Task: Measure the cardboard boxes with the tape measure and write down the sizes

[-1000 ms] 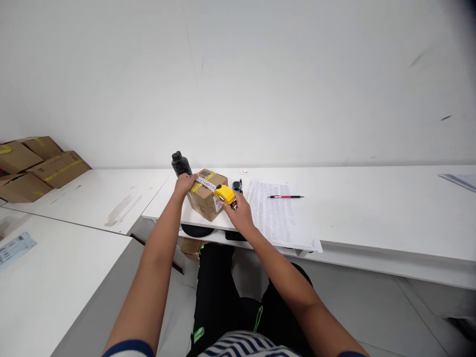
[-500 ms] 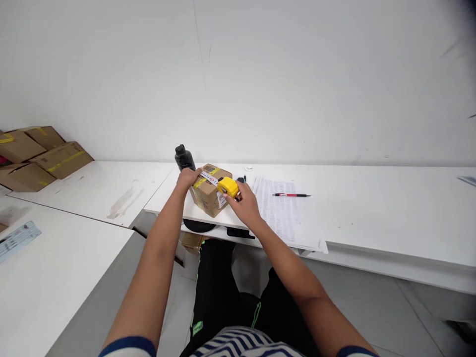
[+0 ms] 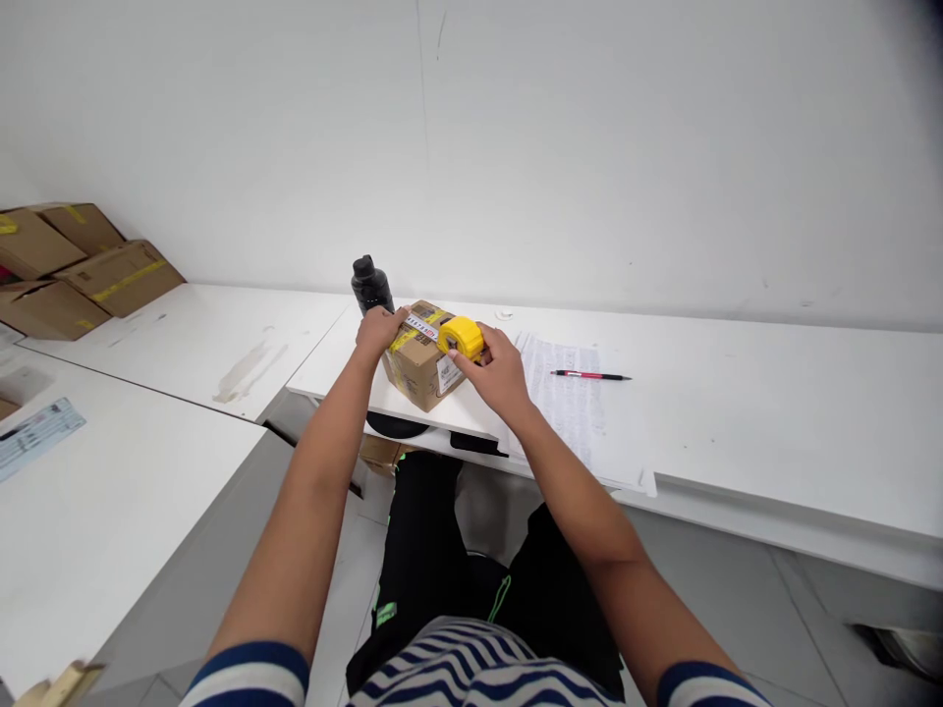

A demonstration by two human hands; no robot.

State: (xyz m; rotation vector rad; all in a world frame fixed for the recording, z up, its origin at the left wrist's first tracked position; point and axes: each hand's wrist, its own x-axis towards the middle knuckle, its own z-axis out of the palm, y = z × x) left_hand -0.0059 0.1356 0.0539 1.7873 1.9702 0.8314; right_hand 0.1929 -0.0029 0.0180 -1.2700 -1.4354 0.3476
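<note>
A small brown cardboard box [image 3: 414,375] with yellow tape and a white label stands on the white table. Across its top lies the pulled-out blade [image 3: 422,327] of a tape measure. My left hand [image 3: 378,332] is closed at the blade's free end, by the box's left top edge; its fingertips are partly hidden. In my right hand [image 3: 502,371] is the yellow tape measure case [image 3: 462,337], held over the box's right top edge. Just behind my left hand stands a dark bottle [image 3: 372,285].
Printed sheets [image 3: 564,403] lie right of the box, with a red and black pen [image 3: 590,375] on them. Several cardboard boxes [image 3: 129,275] are piled at the far left. A pale blue printed slip [image 3: 36,437] lies on the left table [image 3: 147,471]. A wall rises behind.
My view has tilted and shifted a little. The tape measure case has turned slightly, showing more of its yellow side. Both hands keep their holds, and the blade still lies across the box.
</note>
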